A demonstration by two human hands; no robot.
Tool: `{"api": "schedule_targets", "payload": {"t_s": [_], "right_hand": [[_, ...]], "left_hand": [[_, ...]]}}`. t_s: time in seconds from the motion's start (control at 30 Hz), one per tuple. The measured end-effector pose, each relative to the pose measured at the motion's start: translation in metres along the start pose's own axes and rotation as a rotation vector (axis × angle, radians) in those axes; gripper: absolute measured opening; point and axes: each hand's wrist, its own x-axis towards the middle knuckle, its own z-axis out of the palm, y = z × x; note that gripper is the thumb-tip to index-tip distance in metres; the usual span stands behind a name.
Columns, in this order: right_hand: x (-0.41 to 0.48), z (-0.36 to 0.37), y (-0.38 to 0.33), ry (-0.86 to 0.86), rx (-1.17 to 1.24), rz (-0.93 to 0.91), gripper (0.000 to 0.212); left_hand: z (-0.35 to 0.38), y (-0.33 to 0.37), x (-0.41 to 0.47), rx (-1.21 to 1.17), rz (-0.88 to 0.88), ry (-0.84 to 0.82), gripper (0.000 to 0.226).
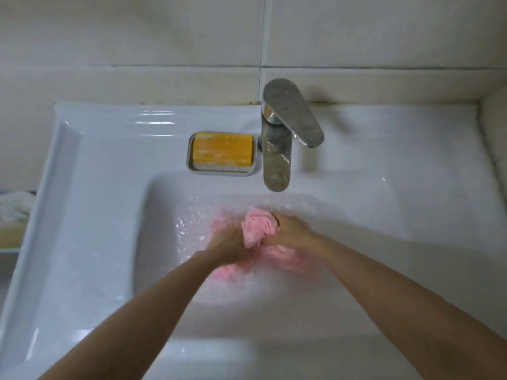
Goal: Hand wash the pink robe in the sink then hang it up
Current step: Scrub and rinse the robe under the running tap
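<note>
The pink robe (pixel 258 231) lies bunched in the water at the middle of the sink (pixel 90 204), just below the faucet (pixel 277 160), with the left hand (pixel 230 242) and right hand (pixel 290 231) both closed on a wad of it raised between them. Soaked, it looks soft, heavy and slippery, so it is best taken in full fistfuls by the bunched middle, not by a loose edge

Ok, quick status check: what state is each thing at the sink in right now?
Robe: wet, bunched up in the basin, partly under water.
Left hand: closed on the robe.
Right hand: closed on the robe.
Sink: holding water, surface rippling.
Tap: spout over the basin; flow cannot be told.
Soap: lying in its dish, untouched.
Dish: on the sink ledge, left of the tap.
</note>
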Motion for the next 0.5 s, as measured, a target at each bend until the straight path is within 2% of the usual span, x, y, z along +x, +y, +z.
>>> {"api": "schedule_targets", "payload": {"t_s": [0.07,0.13,0.2,0.23,0.3,0.37,0.4,0.43,0.5], "right_hand": [[-0.011,-0.015,0.001,-0.082,0.197,0.112,0.082],[-0.023,-0.029,0.008,-0.149,0.291,0.260,0.091],[-0.036,-0.039,0.018,-0.299,0.481,0.368,0.100],[-0.039,-0.042,0.024,-0.358,0.566,0.404,0.097],[-0.045,-0.046,0.035,-0.398,0.647,0.485,0.077],[-0.047,-0.046,0.047,-0.284,0.606,0.574,0.062],[-0.047,-0.044,0.055,-0.173,0.519,0.575,0.054],[-0.046,-0.042,0.061,-0.053,0.381,0.518,0.045],[-0.051,-0.037,0.069,0.112,0.075,0.385,0.029]], "left_hand": [[-0.021,-0.001,-0.013,-0.147,-0.127,-0.042,0.067],[-0.038,-0.005,-0.029,-0.394,-0.187,-0.078,0.043],[-0.045,-0.008,-0.047,-0.549,-0.199,-0.087,0.021],[-0.047,-0.013,-0.055,-0.619,-0.191,-0.083,0.023],[-0.049,-0.023,-0.068,-0.741,-0.163,-0.120,0.034],[-0.050,-0.026,-0.078,-0.830,-0.128,-0.152,0.033],[-0.048,-0.025,-0.082,-0.897,-0.165,-0.149,0.024],[-0.048,-0.022,-0.084,-0.984,-0.239,-0.133,0.015],[-0.044,-0.023,-0.079,-0.999,-0.456,-0.007,0.030]]}}
